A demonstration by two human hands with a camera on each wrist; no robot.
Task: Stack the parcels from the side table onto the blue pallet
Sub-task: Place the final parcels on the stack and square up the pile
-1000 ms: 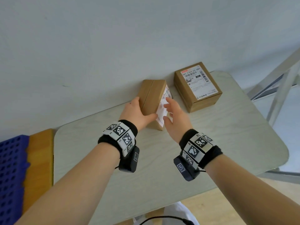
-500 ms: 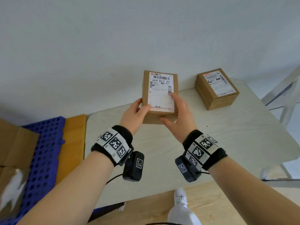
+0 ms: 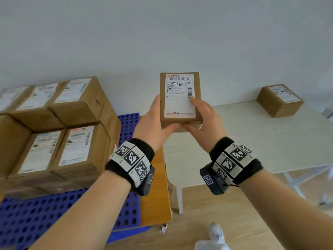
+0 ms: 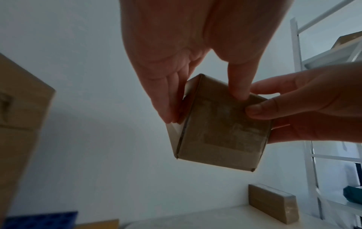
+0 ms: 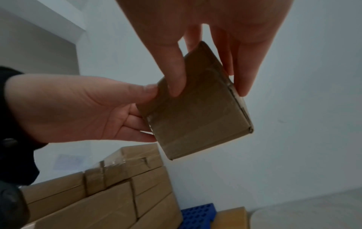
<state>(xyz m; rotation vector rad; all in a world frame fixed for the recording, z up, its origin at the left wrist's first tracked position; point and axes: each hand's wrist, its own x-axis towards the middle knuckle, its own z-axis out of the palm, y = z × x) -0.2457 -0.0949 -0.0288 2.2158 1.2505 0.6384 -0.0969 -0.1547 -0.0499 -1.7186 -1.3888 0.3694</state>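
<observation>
both hands (image 3: 153,123) grip parcel (image 3: 180,96) (label up), held aloft

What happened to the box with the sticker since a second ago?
The box was standing on edge on the table with both hands closing on it. The left hand and right hand turned it label up, lifted it off and carried it left, toward the pallet. The other box stayed put on the table.
</observation>
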